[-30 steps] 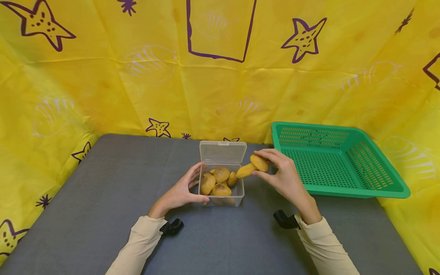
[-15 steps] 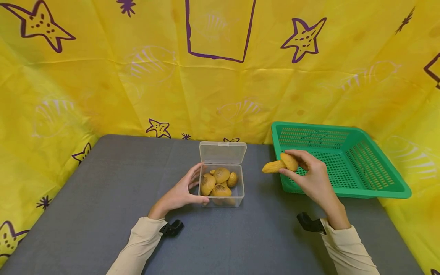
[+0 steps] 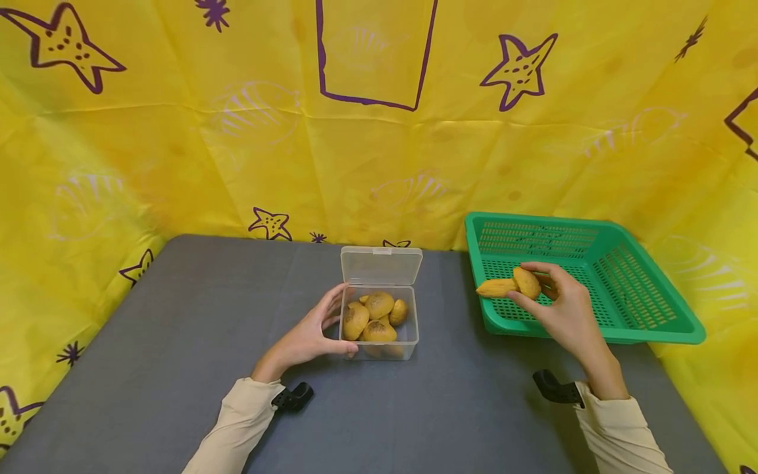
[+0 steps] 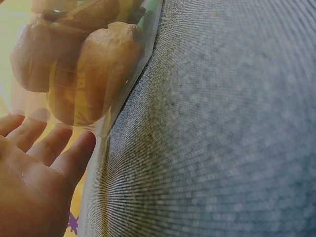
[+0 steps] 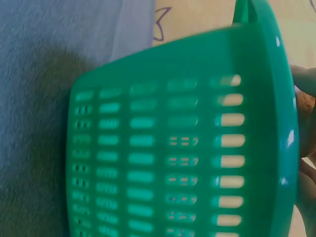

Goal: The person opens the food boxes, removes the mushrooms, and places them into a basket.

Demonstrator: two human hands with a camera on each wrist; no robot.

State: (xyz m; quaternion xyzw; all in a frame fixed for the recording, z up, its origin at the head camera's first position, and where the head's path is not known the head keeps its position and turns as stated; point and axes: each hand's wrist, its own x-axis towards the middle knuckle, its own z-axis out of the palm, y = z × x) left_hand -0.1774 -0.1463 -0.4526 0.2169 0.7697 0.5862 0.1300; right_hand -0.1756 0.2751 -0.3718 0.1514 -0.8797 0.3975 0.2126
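Note:
In the head view, my right hand [image 3: 565, 299] pinches a yellow-brown mushroom [image 3: 526, 283] by its cap between thumb and fingers. Its stem points left, and it hangs over the left part of the green basket [image 3: 663, 328]. My left hand [image 3: 308, 334] holds the left side of a clear plastic box [image 3: 408, 349], thumb at the front corner and fingers along the side. Several brownish mushrooms [image 3: 379, 305] lie in the box, whose lid [image 3: 381, 265] stands raised at the back. In the left wrist view the fingertips [image 4: 85, 143] meet the box wall. The basket wall mostly hides the right hand in its wrist view.
The grey table [image 3: 237, 283] carries the box near its middle and the basket at the back right. A yellow cloth [image 3: 355, 164] with starfish and fish drawings hangs behind and along the sides. Each wrist bears a black strap mount [image 3: 293, 397].
My right hand has carried the mushroom rightward, from beside the box to over the green basket. The left hand keeps its place on the box.

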